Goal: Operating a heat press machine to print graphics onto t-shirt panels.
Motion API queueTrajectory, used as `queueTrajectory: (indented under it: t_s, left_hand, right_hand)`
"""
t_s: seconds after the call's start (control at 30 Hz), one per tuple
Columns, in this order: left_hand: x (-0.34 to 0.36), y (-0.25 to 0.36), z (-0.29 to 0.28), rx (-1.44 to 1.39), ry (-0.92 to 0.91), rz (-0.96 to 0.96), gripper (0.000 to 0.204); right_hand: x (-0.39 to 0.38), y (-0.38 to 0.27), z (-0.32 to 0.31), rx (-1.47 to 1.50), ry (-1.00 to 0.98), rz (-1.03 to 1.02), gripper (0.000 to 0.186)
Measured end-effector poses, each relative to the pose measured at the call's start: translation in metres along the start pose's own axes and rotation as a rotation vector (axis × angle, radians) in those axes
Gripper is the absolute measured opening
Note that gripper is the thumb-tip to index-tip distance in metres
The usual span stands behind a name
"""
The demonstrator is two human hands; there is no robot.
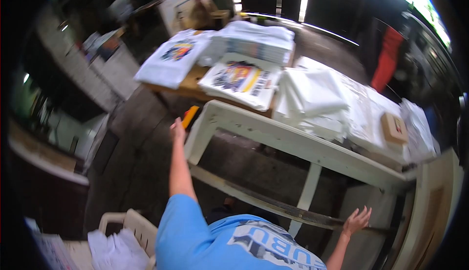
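My left hand point(178, 130) is stretched forward and closed on a flat orange-yellow and black object point(190, 117); I cannot tell its exact kind. It is beside the left end of a white wooden frame point(254, 129), near the front edge of a wooden table point(189, 85). Out to the right, my right hand point(357, 221) holds nothing, its fingers spread above the lower rail of that frame. On the table lie a white shirt point(171, 57) with a colourful print and a stack of printed white sheets point(239, 82), which may be cloth.
Behind the printed stack stands a tall folded white pile point(256, 38). White plastic-wrapped bundles point(317, 96) and a tan box point(394, 128) lie to the right. A beige plastic chair point(139, 228) with white cloth point(117, 251) stands at lower left. A wooden panel point(437, 201) rises at right.
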State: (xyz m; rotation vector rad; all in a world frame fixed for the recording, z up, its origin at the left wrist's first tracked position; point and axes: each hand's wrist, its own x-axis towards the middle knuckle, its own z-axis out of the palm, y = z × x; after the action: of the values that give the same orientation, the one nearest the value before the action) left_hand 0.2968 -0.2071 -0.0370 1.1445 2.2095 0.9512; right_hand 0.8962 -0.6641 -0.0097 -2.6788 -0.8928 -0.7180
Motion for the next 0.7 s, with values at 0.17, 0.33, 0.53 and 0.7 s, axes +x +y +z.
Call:
queueTrajectory:
  t_s: [0.17,0.33,0.53,0.7]
  left_hand:
    - [0.052,-0.082,-0.034,-0.514,-0.134,-0.035,0.045]
    - [0.110,-0.095,-0.033,-0.224,-0.111,0.124,0.071]
    - [0.111,-0.102,-0.022,-0.194,-0.191,0.100,0.073]
    - [0.108,-0.110,-0.037,-0.223,-0.124,0.134,0.066]
  right_hand:
    - [0.046,0.043,-0.027,-0.179,0.109,0.178,0.050]
    - [0.046,0.205,-0.066,-0.502,-0.286,0.709,0.062]
    - [0.032,0.259,-0.090,-0.333,-0.574,0.847,0.063]
    - [0.030,0.256,-0.083,-0.276,-0.562,0.881,0.064]
